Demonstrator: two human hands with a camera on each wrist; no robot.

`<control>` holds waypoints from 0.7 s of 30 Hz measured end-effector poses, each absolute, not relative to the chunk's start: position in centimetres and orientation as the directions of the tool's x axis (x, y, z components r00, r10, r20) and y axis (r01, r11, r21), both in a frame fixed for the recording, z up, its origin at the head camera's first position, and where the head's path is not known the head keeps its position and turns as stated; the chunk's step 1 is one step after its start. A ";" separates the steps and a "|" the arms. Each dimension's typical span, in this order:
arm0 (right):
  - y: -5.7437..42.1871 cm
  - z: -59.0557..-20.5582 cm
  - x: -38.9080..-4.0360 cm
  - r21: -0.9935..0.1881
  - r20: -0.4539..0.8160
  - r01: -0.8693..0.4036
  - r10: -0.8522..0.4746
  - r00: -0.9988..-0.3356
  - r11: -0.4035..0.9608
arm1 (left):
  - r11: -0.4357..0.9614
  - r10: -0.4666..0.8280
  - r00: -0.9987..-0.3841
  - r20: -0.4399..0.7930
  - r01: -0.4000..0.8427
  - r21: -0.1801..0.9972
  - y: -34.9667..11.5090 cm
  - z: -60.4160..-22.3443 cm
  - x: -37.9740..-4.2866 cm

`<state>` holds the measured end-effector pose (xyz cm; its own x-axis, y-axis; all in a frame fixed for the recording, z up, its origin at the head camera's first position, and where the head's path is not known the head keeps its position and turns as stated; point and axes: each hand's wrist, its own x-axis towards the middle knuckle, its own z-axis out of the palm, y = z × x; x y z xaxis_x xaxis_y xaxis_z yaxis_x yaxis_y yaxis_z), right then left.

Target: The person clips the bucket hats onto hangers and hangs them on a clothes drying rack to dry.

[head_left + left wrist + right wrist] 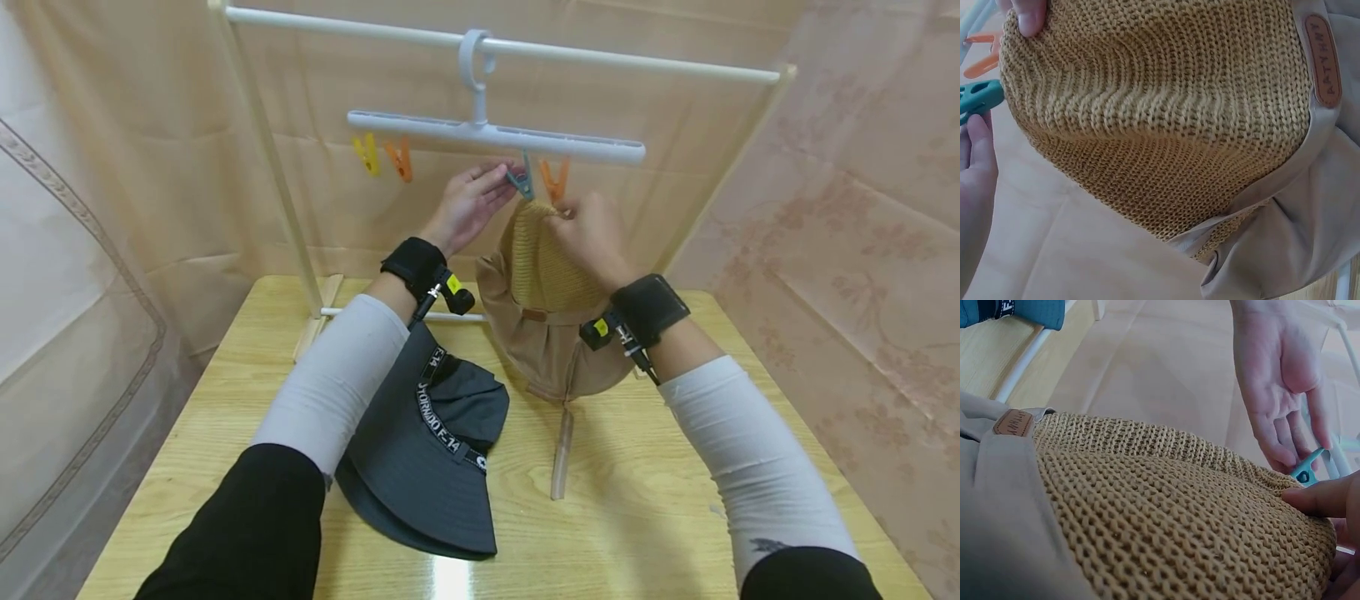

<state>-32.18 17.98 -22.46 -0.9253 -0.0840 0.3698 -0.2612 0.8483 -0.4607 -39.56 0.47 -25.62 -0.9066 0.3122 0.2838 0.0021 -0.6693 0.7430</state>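
Note:
A tan hat (547,267) with a knitted crown and a fabric brim hangs below the white hanger (525,137), crown upward. My right hand (592,233) pinches the top of the crown, the thumb lying on the knit (1210,500) in the right wrist view. Just left of it, my left hand (476,200) pinches the handles of a teal clothespin (523,179) hanging from the hanger. The clip's nose is right at the crown's edge, also in the left wrist view, where the teal clothespin (982,97) meets the knit (1147,94).
An orange clothespin (555,179) hangs right beside the teal one. A yellow clothespin (367,154) and another orange one (401,158) hang at left. The hanger hooks over a white rack bar (637,62). A dark grey hat (420,467) with a lettered band lies on the wooden table (637,500).

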 end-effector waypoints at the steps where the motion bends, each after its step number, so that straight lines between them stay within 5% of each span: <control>1: 18.0 -22.5 -32.2 -0.460 0.371 -0.262 -0.084 -0.925 0.848 | -0.671 0.315 -0.905 0.287 0.002 0.742 0.4 -25.7 -39.6; 12: 18.0 -23.1 -32.0 -0.458 0.365 -0.275 -0.103 -0.925 0.845 | -0.646 0.397 -0.844 0.361 0.023 0.763 0.0 -25.8 -39.4; 21: 17.9 -23.4 -31.9 -0.457 0.359 -0.273 -0.105 -0.927 0.846 | -0.657 0.334 -0.890 0.312 0.018 0.753 -0.6 -25.7 -39.6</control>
<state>-31.93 17.86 -23.42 -0.9273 -0.1055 0.3593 -0.2734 0.8463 -0.4573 -39.56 -0.55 -25.65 -0.8895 0.3338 0.3120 0.0175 -0.6574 0.7533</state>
